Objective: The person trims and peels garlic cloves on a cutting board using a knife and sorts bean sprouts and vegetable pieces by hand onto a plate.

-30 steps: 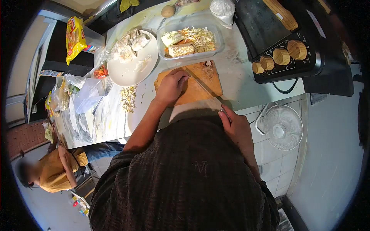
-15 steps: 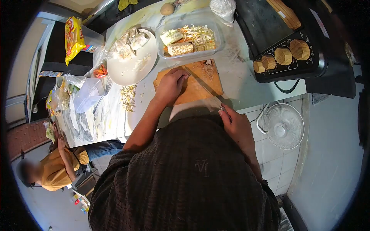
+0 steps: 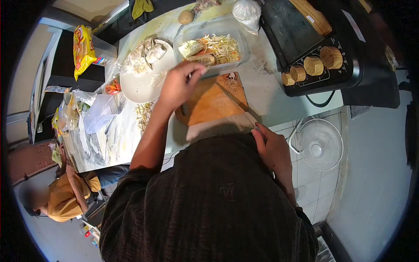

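My right hand (image 3: 273, 146) is closed round the handle of a knife (image 3: 233, 100), whose blade slants up and left across the wooden cutting board (image 3: 205, 102). Small brownish scraps lie at the board's upper right corner. Raised over the upper left of the board is my left hand (image 3: 176, 83), its thumb and fingers apart and nothing visible between them. Its fingertips are near the front edge of a clear plastic container (image 3: 244, 54), which holds bean sprouts (image 3: 222, 50), orange shreds, a pale green vegetable piece (image 3: 190, 48) and a block partly hidden by my hand.
Left of the board are a cream plate (image 3: 135, 89) with plastic wrapping and a small pile of sprouts (image 3: 143, 115). A black griddle (image 3: 314, 83) with wooden knobs stands right. A white fan (image 3: 316, 148) is below the table. Another person (image 3: 65, 196) sits at lower left.
My left hand has lifted off the cutting board and moved up and left towards the container. My right hand keeps the knife over the board, nearly in the same place.
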Tool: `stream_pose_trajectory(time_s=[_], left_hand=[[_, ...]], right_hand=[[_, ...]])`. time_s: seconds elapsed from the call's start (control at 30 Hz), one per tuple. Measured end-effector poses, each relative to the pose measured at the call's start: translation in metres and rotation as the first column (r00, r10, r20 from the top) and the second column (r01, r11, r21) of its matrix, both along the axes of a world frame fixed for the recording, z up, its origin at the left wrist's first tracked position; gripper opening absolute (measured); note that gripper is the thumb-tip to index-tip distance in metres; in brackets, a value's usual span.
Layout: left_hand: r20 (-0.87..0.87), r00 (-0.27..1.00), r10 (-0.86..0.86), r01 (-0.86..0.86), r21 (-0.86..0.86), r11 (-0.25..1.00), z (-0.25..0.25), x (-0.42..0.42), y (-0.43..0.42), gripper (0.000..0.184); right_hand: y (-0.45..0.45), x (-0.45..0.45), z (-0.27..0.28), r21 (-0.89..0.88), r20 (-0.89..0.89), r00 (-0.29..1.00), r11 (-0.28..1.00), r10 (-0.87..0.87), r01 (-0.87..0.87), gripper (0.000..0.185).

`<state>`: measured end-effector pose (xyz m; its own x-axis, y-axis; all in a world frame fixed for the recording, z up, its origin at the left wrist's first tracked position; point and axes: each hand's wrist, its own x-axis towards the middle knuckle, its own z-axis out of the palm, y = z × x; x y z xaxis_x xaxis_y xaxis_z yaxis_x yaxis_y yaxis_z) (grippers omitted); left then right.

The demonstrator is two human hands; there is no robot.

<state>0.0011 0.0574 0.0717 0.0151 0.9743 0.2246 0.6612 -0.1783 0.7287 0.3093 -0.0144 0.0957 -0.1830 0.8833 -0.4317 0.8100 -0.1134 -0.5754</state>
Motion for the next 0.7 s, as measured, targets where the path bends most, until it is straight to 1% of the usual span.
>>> stream_pose_trajectory(time_s=[0.03,0.1,0.13,0.2,0.23,0.3,0.33,0.37,0.4,0.43,0.47,0.5,0.53,0.57,0.6,0.67,0.7], left_hand=[[0.003,1.000,0.003,-0.003,0.005,1.000,0.001,-0.002,0.014,0.016],[0.088,0.991,0.096,-0.102,0.065,0.993,0.004,-0.004,0.037,0.028],[0.088,0.991,0.099,-0.105,0.071,0.992,0.008,-0.006,0.041,0.028],[-0.141,0.983,0.118,-0.114,0.036,0.993,0.017,-0.012,0.046,0.033],[-0.141,0.983,0.120,-0.115,0.041,0.992,0.015,-0.018,0.045,0.033],[-0.153,0.963,0.222,-0.198,0.157,0.968,0.007,-0.038,0.038,0.034],[-0.162,0.951,0.263,-0.257,0.058,0.965,0.016,-0.042,0.028,0.030],[-0.166,0.948,0.272,-0.267,0.053,0.962,0.016,-0.049,0.017,0.030],[-0.126,0.938,0.322,-0.325,-0.004,0.946,0.016,-0.059,0.005,0.028],[-0.089,0.922,0.377,-0.383,-0.060,0.922,0.016,-0.071,-0.006,0.026],[-0.072,0.914,0.399,-0.402,-0.034,0.915,0.008,-0.087,-0.018,0.023],[-0.055,0.906,0.420,-0.421,-0.008,0.907,0.002,-0.103,-0.031,0.020],[-0.092,0.880,0.465,-0.470,-0.029,0.882,0.004,-0.112,-0.046,0.023],[-0.166,0.844,0.510,-0.523,-0.043,0.851,0.004,-0.122,-0.061,0.026],[-0.232,0.820,0.523,-0.552,-0.085,0.829,0.003,-0.129,-0.075,0.026],[-0.338,0.793,0.508,-0.578,-0.149,0.802,-0.009,-0.144,-0.103,0.024],[-0.378,0.789,0.484,-0.575,-0.175,0.799,-0.023,-0.152,-0.117,0.022]], right_hand=[[0.000,0.001,-0.001,0.003,-0.007,1.000,1.000,0.007,-0.007,0.040],[0.001,0.003,-0.004,0.012,-0.014,1.000,1.000,0.017,-0.017,0.041],[0.000,0.003,-0.005,0.018,-0.022,1.000,1.000,0.015,-0.015,0.041],[-0.001,0.005,-0.007,0.032,-0.030,0.999,0.999,0.015,-0.014,0.041],[-0.003,0.006,-0.009,0.033,-0.039,0.999,0.999,0.010,-0.009,0.041],[-0.001,0.007,-0.009,0.031,-0.049,0.999,1.000,0.006,-0.004,0.041],[0.000,0.006,-0.007,-0.008,-0.044,0.999,1.000,-0.006,0.005,0.041],[0.001,0.005,-0.005,-0.051,-0.040,0.999,0.999,-0.012,0.010,0.042],[0.002,0.003,-0.002,-0.058,-0.043,0.999,0.998,0.003,-0.005,0.042],[0.004,0.002,0.000,-0.074,-0.035,0.999,0.997,-0.018,0.016,0.042],[0.005,0.002,0.000,-0.090,-0.027,0.999,0.995,-0.038,0.035,0.041],[0.006,0.003,-0.004,-0.095,-0.030,0.999,0.995,-0.019,0.016,0.041],[0.007,0.007,-0.010,-0.071,-0.052,0.999,0.997,-0.011,0.007,0.041],[0.008,0.007,-0.013,-0.047,-0.073,0.997,0.999,-0.004,0.001,0.042],[0.010,0.006,-0.011,-0.049,-0.074,0.997,0.999,0.010,-0.014,0.042],[0.017,0.003,-0.004,-0.076,-0.145,0.989,0.996,0.040,-0.051,0.042],[0.018,0.001,-0.004,-0.076,-0.146,0.988,0.995,0.052,-0.064,0.042]])
